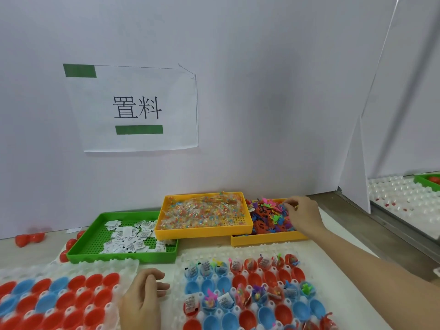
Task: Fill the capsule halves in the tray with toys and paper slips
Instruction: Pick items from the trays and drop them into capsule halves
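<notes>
A clear bumpy tray [181, 260] in front of me holds red and blue capsule halves [252, 291]; several contain toys and paper slips. My right hand [301, 214] reaches into the far yellow tray of flat coloured toys [266, 220] and pinches among them with curled fingers. My left hand [142, 296] rests on the table between the two capsule trays, fingers loosely curled, holding nothing. A green tray [81, 244] at the left holds white paper slips [128, 236]. A second yellow tray [204, 231] holds small bagged toys [202, 213].
A second clear tray [71, 265] of empty red and blue halves lies at the left. Loose red halves [29, 238] sit by the white wall. A sign hangs on the wall. Another workstation with a bumpy tray [392, 194] is at the right.
</notes>
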`<state>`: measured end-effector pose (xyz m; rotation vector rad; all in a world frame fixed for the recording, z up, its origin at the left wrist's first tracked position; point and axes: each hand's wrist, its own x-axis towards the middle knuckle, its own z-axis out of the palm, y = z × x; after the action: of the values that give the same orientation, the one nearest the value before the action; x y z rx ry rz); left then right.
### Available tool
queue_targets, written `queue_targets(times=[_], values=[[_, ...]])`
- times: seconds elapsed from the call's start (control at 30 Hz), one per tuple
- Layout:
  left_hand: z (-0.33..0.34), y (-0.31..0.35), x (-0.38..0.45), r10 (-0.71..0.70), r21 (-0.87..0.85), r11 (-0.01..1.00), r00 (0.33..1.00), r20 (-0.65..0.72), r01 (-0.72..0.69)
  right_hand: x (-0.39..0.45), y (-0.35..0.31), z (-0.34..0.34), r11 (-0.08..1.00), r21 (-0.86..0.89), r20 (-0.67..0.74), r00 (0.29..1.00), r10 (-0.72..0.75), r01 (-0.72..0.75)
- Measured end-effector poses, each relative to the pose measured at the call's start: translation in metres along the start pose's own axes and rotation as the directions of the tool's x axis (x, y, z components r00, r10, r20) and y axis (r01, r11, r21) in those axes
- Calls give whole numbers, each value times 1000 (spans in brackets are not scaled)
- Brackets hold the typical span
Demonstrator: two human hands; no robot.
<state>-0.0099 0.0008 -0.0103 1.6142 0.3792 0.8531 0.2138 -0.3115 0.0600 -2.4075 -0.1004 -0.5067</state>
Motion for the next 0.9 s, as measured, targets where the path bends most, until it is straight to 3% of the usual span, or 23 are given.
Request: queue_targets(times=[0.17,0.27,0.4,0.57,0.7,0.9], values=[[2,6,-1,3,-23,1000,1000,-5,-3,-18,-23,-20,963,266,-23,999,47,-39],[-1,1,0,-13,7,1000,1000,2,13,-41,-40,-33,823,551,75,991,115,-137],[0,5,-6,24,109,993,991,131,-38,-78,-66,-47,696,700,144,986,80,-158],[2,10,-16,-9,145,989,988,154,-14,-136,-100,-71,727,680,236,967,-94,-95],[0,7,-15,-31,117,993,990,134,15,-180,-111,-94,884,465,444,851,-281,50],[1,6,-16,-28,89,996,992,121,18,-212,-108,-114,959,247,623,736,-267,139]])
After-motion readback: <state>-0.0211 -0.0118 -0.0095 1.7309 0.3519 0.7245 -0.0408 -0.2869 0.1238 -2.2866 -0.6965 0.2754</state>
